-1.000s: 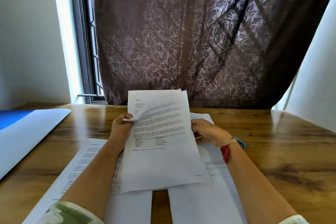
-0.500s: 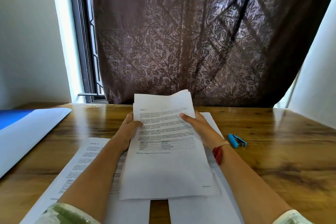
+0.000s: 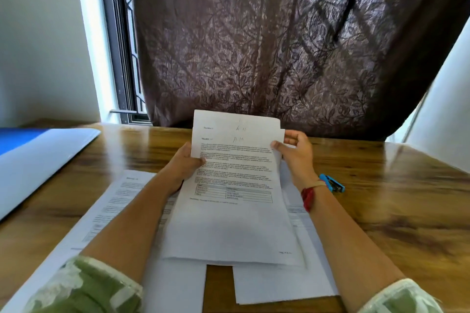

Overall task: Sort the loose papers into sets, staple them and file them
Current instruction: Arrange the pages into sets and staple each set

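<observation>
The worktop (image 3: 396, 211) is brown wood with dark grain under a glossy varnish that reflects the window light. The stack of sheets (image 3: 236, 223) at the centre is thin matt white paper with grey print, as are the loose sheets (image 3: 112, 208) at seven o'clock. At three o'clock the stapler (image 3: 333, 183) is shiny blue plastic. The folder (image 3: 38, 157) at nine o'clock looks smooth, white over blue. At twelve o'clock the curtain (image 3: 254, 46) is thin brown cloth with a leaf pattern and a soft lustre; the window frame (image 3: 117, 40) at eleven o'clock looks like dark metal. The sleeves (image 3: 84, 287) are green patterned cloth.
</observation>
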`<state>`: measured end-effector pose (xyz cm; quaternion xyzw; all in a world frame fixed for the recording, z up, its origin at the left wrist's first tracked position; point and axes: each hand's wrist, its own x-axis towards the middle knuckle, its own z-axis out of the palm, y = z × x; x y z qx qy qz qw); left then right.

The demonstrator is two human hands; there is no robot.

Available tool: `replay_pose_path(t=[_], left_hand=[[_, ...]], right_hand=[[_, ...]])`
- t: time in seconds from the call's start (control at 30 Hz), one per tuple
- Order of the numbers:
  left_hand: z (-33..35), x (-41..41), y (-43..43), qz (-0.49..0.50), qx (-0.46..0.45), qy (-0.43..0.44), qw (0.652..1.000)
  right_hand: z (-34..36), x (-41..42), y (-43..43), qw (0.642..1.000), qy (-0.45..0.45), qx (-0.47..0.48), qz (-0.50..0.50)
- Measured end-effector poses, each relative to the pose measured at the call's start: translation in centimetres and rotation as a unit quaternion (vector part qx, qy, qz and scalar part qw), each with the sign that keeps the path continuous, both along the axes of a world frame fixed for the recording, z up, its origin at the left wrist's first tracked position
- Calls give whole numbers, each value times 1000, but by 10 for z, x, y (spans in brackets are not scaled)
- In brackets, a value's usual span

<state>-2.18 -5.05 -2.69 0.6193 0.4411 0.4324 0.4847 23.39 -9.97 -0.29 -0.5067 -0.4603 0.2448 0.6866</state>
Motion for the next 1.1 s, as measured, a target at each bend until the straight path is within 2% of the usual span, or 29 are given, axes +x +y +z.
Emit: replay_pose_path(t=[0.07, 0.2, 0.43, 0.57, 0.6, 0.67, 0.73, 0.8, 0.9, 0.97, 1.0, 1.07, 1.1], left_hand=[[-4, -1, 3, -12, -9, 3, 1000], [-1, 5, -1, 34, -8, 2, 999], [-7, 7, 4, 62, 51, -12, 997], [-7, 5, 5, 64, 58, -17, 996], [-7, 5, 4, 57, 53, -27, 997], [-6, 4, 4, 49, 44, -43, 997], [-6, 2, 4, 43, 43, -61, 996], [-7, -1, 6, 29, 40, -76, 996], [-6, -2, 4, 2, 27, -114, 993], [-5, -1, 3, 3, 21, -138, 990], [-6, 0, 3, 3, 23, -144, 989], [-6, -1, 3, -9, 37, -135, 990], [-6, -1, 2, -18, 44, -126, 991]], right_hand=[[0, 2, 0, 999, -23, 17, -33], [-5, 2, 3, 981, -148, 29, -125], [-5, 1, 0, 951, -260, 84, -145], [5, 6, -2, 955, -251, 93, -124], [11, 7, -4, 966, -231, 84, -84], [23, 8, -13, 988, -107, 59, 92], [30, 8, -21, 965, 18, 15, 263], [31, 9, -25, 943, 27, -27, 330], [26, 8, -26, 917, -10, -73, 392], [25, 9, -25, 909, -9, -88, 408], [25, 9, -25, 919, 17, -92, 383], [22, 12, -20, 965, 40, -55, 253], [20, 15, -17, 988, -3, -32, 153]])
